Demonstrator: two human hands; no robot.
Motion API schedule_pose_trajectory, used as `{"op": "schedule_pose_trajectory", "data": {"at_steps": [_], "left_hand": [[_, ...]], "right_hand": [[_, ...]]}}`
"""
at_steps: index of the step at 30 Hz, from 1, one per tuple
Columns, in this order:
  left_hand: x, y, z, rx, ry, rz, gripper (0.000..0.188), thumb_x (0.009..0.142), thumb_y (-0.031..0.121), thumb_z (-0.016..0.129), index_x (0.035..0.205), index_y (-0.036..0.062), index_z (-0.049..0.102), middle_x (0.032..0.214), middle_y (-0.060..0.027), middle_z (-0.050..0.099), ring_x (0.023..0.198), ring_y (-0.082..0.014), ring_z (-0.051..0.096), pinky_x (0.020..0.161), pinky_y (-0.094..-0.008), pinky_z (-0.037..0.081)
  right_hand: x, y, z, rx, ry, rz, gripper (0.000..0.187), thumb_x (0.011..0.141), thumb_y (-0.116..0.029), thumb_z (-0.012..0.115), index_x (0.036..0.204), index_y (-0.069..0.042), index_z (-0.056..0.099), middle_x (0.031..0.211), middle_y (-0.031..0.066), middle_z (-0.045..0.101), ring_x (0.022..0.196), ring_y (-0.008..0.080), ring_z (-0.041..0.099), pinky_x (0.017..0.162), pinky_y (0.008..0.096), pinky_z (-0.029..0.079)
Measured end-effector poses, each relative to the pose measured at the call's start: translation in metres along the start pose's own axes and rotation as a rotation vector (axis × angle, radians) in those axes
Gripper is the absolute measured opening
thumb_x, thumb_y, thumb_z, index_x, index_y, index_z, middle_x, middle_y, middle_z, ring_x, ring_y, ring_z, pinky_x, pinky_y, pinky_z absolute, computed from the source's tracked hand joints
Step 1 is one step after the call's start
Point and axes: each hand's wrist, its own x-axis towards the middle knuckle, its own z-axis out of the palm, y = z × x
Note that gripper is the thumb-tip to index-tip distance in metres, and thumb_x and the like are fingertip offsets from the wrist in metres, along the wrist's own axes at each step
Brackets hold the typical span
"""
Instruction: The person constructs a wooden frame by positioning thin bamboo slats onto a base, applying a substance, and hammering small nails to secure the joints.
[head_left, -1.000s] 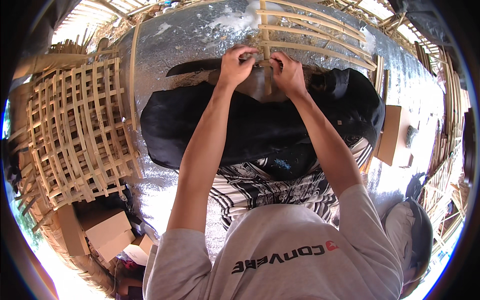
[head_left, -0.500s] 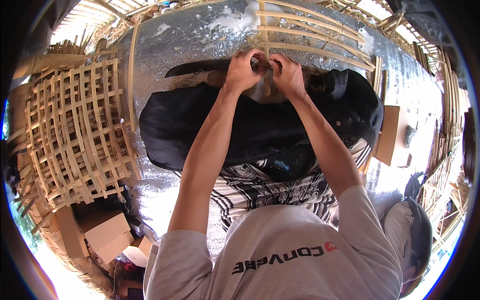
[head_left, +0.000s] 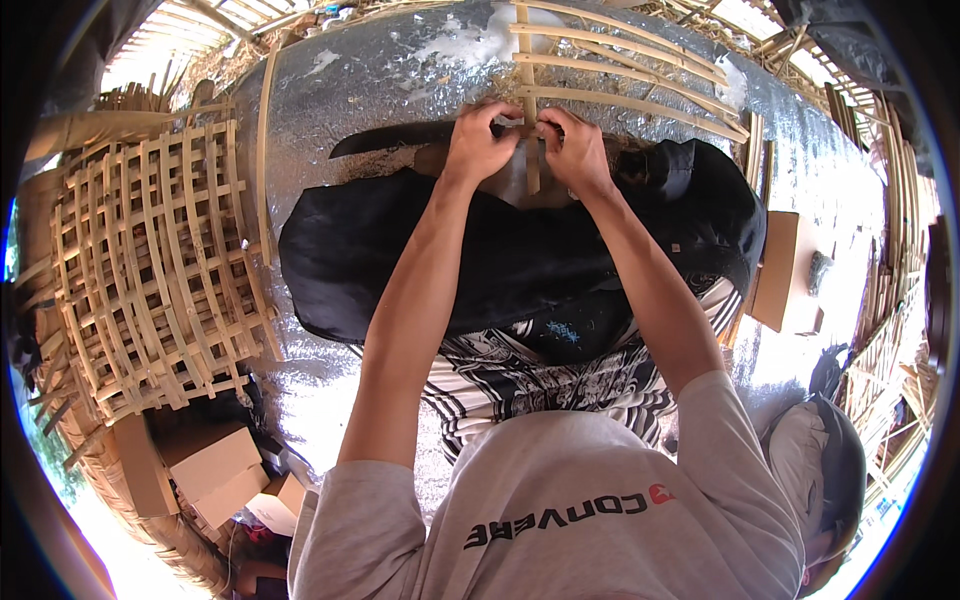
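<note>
My left hand (head_left: 483,145) is closed in a pinch just left of an upright bamboo strip (head_left: 533,180). Something small, thin and pale shows at its fingertips, too small to name. On the strip's other side, my right hand (head_left: 575,150) pinches close against it, and what those fingers hold is hidden. The strip belongs to a bamboo lattice (head_left: 630,65), whose crosswise slats fan out to the far right. Beneath my wrists, black cloth (head_left: 400,250) covers my lap. A long dark blade-shaped thing (head_left: 385,135) lies beyond the cloth, partly behind my left hand.
A woven bamboo panel (head_left: 150,265) stands at the left, with open cardboard boxes (head_left: 215,475) below it. Shiny silver sheeting (head_left: 330,90) covers the ground. Another cardboard box (head_left: 785,270) and a dark helmet-like thing (head_left: 845,470) lie at the right, near stacked bamboo strips (head_left: 890,290).
My left hand has shifted slightly left, widening the gap between my hands at the strip. My right hand has barely moved.
</note>
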Motion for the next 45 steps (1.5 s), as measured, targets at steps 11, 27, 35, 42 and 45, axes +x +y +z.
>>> {"op": "schedule_pose_trajectory", "data": {"at_steps": [11, 27, 35, 42, 45], "left_hand": [[0.001, -0.001, 0.017, 0.175, 0.048, 0.226, 0.009, 0.07, 0.011, 0.076, 0.078, 0.0098, 0.073, 0.084, -0.0039, 0.071, 0.082, -0.0254, 0.068, 0.082, -0.0372, 0.049], [0.004, 0.003, 0.028, 0.138, 0.084, 0.293, 0.017, 0.074, 0.016, 0.082, 0.074, 0.0079, 0.067, 0.078, -0.0029, 0.068, 0.073, -0.0245, 0.065, 0.075, -0.0351, 0.048], [0.001, -0.008, 0.019, 0.117, 0.091, 0.295, 0.017, 0.075, 0.017, 0.082, 0.072, 0.0076, 0.067, 0.076, -0.003, 0.068, 0.071, -0.0252, 0.064, 0.075, -0.0353, 0.048], [0.003, -0.004, 0.02, 0.139, 0.039, 0.302, 0.016, 0.077, 0.016, 0.081, 0.075, 0.0059, 0.069, 0.079, -0.0047, 0.068, 0.073, -0.0244, 0.064, 0.074, -0.0356, 0.05], [0.008, 0.001, 0.029, 0.119, 0.059, 0.349, 0.016, 0.078, 0.016, 0.08, 0.076, 0.0055, 0.069, 0.079, -0.0045, 0.068, 0.073, -0.025, 0.064, 0.075, -0.0356, 0.051]], "right_hand": [[0.001, -0.003, -0.003, 0.068, 0.016, -0.02, 0.011, 0.082, -0.009, 0.07, 0.093, -0.005, 0.07, 0.087, 0.0152, 0.069, 0.082, 0.0365, 0.067, 0.072, 0.0429, 0.054], [-0.215, 0.091, -0.304, -0.833, 0.391, 0.87, 0.016, 0.095, -0.019, 0.062, 0.099, -0.005, 0.067, 0.098, 0.0173, 0.069, 0.09, 0.0328, 0.068, 0.079, 0.0431, 0.052], [-0.303, 0.122, -0.264, -0.734, 0.164, 0.844, 0.038, 0.088, -0.016, 0.064, 0.12, 0.0, 0.051, 0.11, 0.0266, 0.057, 0.101, 0.0443, 0.06, 0.084, 0.0512, 0.049], [-0.318, 0.173, -0.304, -0.947, -0.109, 0.749, 0.028, 0.094, -0.015, 0.052, 0.114, 0.004, 0.057, 0.104, 0.0295, 0.059, 0.096, 0.0453, 0.061, 0.082, 0.0533, 0.05], [-0.293, 0.15, -0.329, -1.047, -0.122, 0.821, 0.038, 0.099, -0.03, 0.048, 0.108, 0.005, 0.059, 0.087, 0.0186, 0.064, 0.073, 0.0304, 0.066, 0.058, 0.0427, 0.053]]}}
